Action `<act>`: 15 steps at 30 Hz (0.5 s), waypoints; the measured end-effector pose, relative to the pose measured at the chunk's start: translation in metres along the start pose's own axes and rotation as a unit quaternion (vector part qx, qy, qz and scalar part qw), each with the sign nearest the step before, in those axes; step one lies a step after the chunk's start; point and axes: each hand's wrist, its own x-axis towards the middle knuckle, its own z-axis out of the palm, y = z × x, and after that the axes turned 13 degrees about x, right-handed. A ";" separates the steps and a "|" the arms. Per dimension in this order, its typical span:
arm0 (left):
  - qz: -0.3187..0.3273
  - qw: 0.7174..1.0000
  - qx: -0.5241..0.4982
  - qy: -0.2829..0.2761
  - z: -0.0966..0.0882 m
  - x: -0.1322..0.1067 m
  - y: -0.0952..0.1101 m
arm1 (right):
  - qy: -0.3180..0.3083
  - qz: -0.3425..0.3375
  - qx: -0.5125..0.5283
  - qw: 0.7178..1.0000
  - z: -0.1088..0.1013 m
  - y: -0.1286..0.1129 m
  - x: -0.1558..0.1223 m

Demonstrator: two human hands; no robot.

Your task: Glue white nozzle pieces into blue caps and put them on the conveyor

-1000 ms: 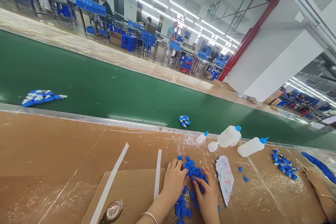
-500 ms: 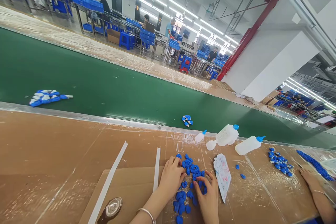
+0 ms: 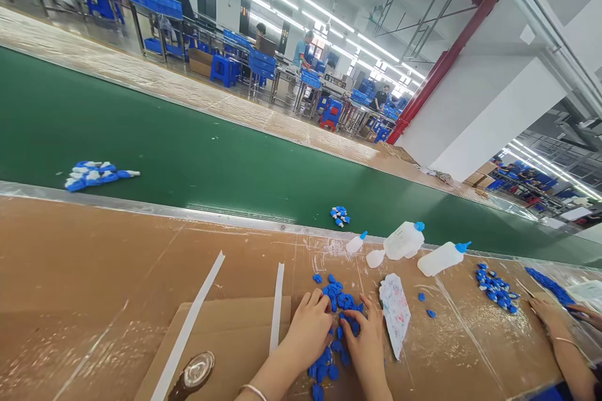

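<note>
A loose heap of small blue pieces [image 3: 335, 294], soft-looking and irregular, lies on the brown work surface between my two hands. My left hand [image 3: 310, 326] curls over the left side of the heap, fingers bent and pressed together; its fingertips are partly hidden, so what they hold is unclear. From the right, my right hand [image 3: 365, 341] reaches in with thumb and index finger closed round a small blue piece [image 3: 352, 326]. More blue pieces [image 3: 322, 369] trail toward me below the hands. A stained white sheet [image 3: 395, 316] lies just right of my right hand.
White bottles with blue caps [image 3: 403, 241] stand or lie beyond the hands. A green conveyor belt [image 3: 226, 163] carries blue-and-white clusters [image 3: 96, 175]. Cardboard [image 3: 235, 338] with white tape strips [image 3: 190, 319] lies left. A co-worker's hand [image 3: 548, 313] rests near other blue pieces [image 3: 496, 288].
Both hands have drawn slightly closer together over the blue pieces. The clusters on the belt have shifted right. At far right, another hand has come into view by the co-worker's pile.
</note>
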 end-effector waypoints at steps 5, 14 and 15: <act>-0.015 1.000 -0.011 0.010 0.001 0.002 0.002 | -0.021 -0.010 -0.007 1.000 -0.002 -0.005 0.000; -0.123 0.989 -0.020 0.084 0.003 0.006 -0.004 | -0.023 -0.042 -0.003 0.999 -0.012 -0.003 -0.004; -0.126 0.987 -0.020 0.093 0.003 0.008 -0.004 | -0.016 -0.042 -0.002 0.999 -0.012 -0.004 -0.004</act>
